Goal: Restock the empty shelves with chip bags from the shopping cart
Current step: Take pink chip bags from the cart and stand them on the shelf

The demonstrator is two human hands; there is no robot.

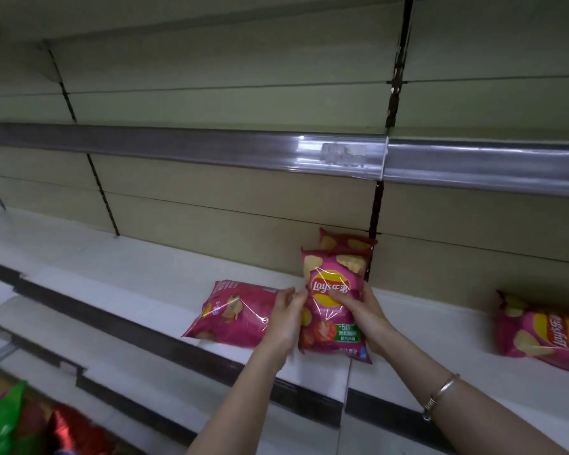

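Bags in green and red [30,428] crowd the bottom-left corner, nearest the camera. They are probably the cart's load, though no cart frame shows. Past them, both hands are on one pink chip bag [334,290]: the left hand [288,318] pinches its left edge, and the right hand [358,310] grips its right side with the thumb across the front. This bag stands upright on the white shelf [112,257], its bottom near the front edge.

A flat bag [237,313] lies just beside the left hand, and another flat one [546,333] lies well apart to the right. Behind the held bag, a second upright bag [349,241] leans on the back panel [211,208].

Restocking looks barely begun — four bags here and long bare stretches, with none showing above the grey price rail [211,149]. Nothing blocks the reach, though the flat bag at the left takes up the space where the row would continue.
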